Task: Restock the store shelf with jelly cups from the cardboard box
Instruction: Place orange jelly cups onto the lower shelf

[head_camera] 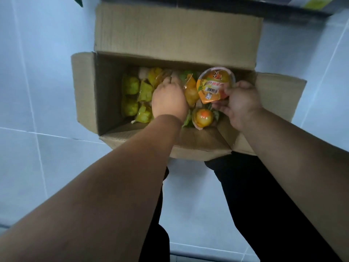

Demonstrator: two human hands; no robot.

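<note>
Brown corrugated cardboard box [177, 35], flaps open, sits mid-frame on the pale tiled floor [37, 72]. Your right hand [239, 104] clamps its fingers [220, 108] on a round orange-lidded jelly cup [215, 84] over the box's right end. Loose yellow and green jelly cups [130, 86] lie just beyond your left hand [169, 102], the nearer one; whether its fingers grip anything cannot be told.

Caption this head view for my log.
Restocking: right hand holds an orange-lidded jelly cup over the open cardboard box; left hand reaches among cups inside.
</note>
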